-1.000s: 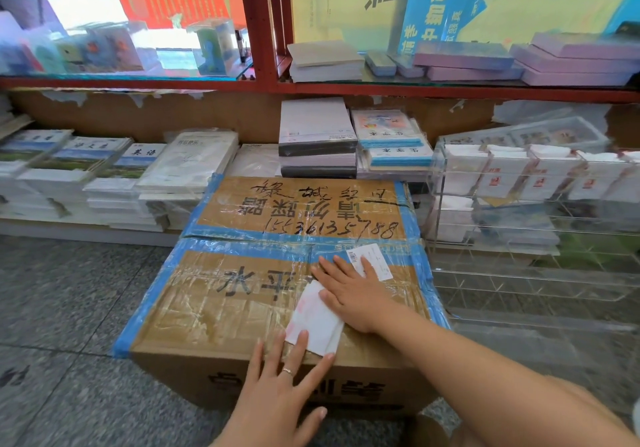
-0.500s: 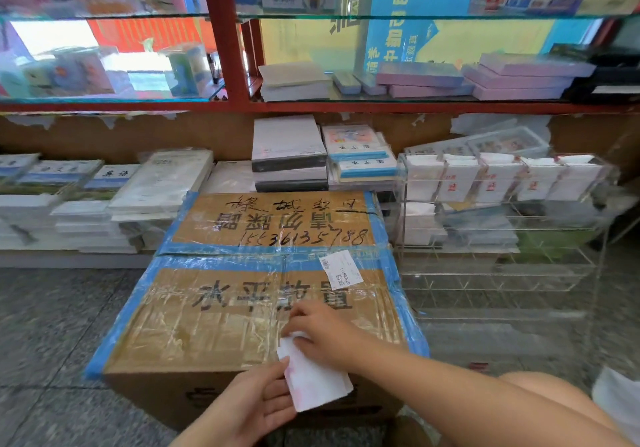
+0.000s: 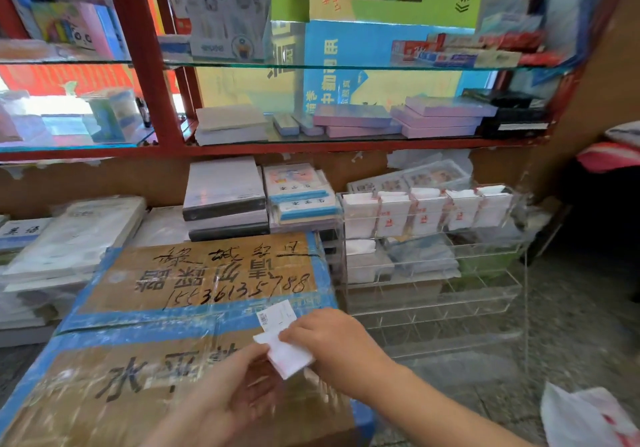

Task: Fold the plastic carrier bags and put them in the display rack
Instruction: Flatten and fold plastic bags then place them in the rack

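Now folded bag (image 3: 287,355) between both hands' grip.

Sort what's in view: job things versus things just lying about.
Job: folded bag held by left hand and right hand; clear display rack; loose bag.
Lying about: taped carton; book stacks; purple boxes.

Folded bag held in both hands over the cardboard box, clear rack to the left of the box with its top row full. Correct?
Not quite. In the head view the clear rack stands to the right of the cardboard box, not the left. The rest holds: the left hand and right hand both hold the folded bag over the box, and the rack's top row is filled with folded bags.
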Demonstrator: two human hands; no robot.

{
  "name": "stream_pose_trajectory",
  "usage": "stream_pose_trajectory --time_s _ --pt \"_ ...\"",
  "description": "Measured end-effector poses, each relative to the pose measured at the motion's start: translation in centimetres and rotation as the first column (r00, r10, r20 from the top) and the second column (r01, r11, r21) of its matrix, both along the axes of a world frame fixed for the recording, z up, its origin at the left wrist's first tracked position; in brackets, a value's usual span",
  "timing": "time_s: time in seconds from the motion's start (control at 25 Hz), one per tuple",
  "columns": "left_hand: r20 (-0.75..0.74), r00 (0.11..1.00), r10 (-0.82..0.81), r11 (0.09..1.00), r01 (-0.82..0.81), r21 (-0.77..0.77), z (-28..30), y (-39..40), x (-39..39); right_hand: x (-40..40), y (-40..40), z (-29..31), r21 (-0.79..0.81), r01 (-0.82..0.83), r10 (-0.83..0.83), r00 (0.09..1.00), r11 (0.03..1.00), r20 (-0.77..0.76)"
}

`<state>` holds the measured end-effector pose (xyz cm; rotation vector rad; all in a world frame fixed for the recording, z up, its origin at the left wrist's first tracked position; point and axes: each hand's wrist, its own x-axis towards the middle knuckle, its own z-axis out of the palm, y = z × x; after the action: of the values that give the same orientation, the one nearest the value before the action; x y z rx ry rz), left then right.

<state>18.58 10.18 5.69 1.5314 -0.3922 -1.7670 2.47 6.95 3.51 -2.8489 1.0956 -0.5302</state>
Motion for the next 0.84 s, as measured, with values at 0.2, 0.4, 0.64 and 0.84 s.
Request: stream_pose_trajectory --time_s 0.2,0.4,0.64,0.84 --pt "0.049 0.993 -0.105 0.979 0.112 -0.168 1.4 -4.1 -3.7 -4.9 -3.9 2.4 0.200 0.393 -0.431 0.878 0.898 0.208" --pt "0.094 0.962 -0.257 0.927 0.273 -0.257 0.8 -6.8 -6.5 -14.6 -9.5 1.4 0.398 0.650 -0.762 0.568 0.647 0.311" --pt "0.901 0.427 -0.082 0.473 0.812 -0.342 -1.3 -14.5 -11.9 -18.9 -13.6 0.0 0.400 0.665 -0.776 0.555 0.631 0.301" --pt "0.993 -0.114 0.014 0.295 0.950 0.105 -4.1 -22.2 -17.7 -19.4 -16.2 -1.3 0.393 0.597 -0.714 0.615 0.699 0.336"
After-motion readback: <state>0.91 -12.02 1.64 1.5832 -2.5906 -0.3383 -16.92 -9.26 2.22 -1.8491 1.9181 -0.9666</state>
